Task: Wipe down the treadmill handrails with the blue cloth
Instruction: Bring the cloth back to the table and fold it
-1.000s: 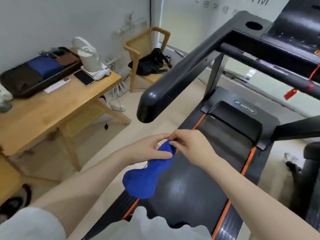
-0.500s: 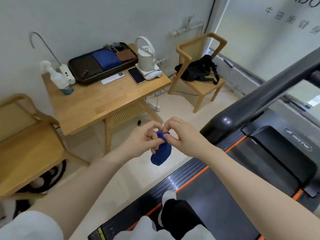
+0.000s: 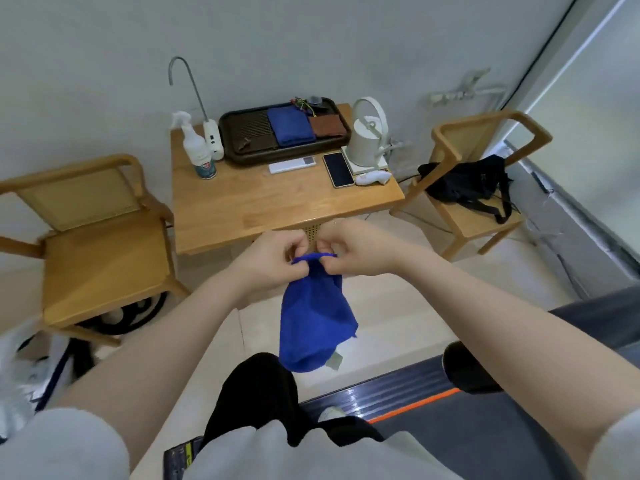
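The blue cloth hangs down in front of me, pinched at its top edge by both hands. My left hand grips the left part of that edge and my right hand grips the right part, the two almost touching. The rounded black end of a treadmill handrail shows under my right forearm at lower right. The treadmill deck edge with its orange stripe runs along the bottom. The rest of the handrails is out of view.
A wooden table stands ahead with a spray bottle, a dark tray of folded cloths, a phone and a white kettle. Wooden chairs flank it, left and right, the right one holding a black bag.
My view has swung left, away from the treadmill console toward the table. Both hands kept hold of the cloth, which now hangs longer and more spread out.
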Demonstrator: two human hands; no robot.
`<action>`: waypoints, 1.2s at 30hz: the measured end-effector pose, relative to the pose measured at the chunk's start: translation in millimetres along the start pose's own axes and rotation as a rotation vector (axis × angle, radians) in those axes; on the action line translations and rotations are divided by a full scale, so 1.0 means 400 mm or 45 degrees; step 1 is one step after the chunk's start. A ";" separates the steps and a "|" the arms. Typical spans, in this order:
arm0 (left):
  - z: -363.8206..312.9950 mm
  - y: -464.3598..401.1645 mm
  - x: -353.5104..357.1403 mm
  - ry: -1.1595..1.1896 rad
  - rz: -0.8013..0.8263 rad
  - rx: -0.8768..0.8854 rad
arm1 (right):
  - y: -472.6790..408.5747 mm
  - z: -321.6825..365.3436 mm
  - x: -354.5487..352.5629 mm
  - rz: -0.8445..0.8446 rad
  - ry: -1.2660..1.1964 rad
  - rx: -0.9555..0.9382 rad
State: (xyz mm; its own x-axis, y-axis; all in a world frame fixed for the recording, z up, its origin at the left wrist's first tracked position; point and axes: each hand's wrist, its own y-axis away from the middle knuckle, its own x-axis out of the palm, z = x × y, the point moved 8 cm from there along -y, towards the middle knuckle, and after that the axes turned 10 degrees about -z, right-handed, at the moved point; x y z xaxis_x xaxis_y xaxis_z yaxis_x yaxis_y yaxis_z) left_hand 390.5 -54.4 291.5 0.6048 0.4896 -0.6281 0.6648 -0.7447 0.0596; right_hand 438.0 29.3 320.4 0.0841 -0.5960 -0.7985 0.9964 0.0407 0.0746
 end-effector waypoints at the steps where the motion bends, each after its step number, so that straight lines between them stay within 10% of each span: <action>1: 0.008 -0.012 -0.016 -0.039 -0.010 0.008 | -0.023 -0.005 -0.001 0.012 -0.118 0.035; 6: 0.105 -0.120 -0.094 -0.235 -0.040 0.039 | -0.174 -0.064 -0.003 -0.028 -0.400 0.165; 17: 0.658 -0.532 -0.070 0.098 -0.323 0.101 | -0.633 -0.427 0.218 -0.271 0.280 0.109; 23: 0.770 -0.573 -0.192 -0.544 0.094 0.157 | -0.799 -0.403 0.226 -0.205 0.357 0.220; 36: 0.941 -0.735 -0.435 -0.229 -0.489 -0.017 | -0.966 -0.545 0.193 -0.036 0.327 0.499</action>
State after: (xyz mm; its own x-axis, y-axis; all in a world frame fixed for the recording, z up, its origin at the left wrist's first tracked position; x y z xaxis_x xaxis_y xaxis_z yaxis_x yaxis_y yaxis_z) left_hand -75.3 -91.6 91.3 0.2268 0.6427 -0.7318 0.8333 -0.5170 -0.1958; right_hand 62.1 142.3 99.6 0.1068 -0.3728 -0.9217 0.9228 -0.3079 0.2315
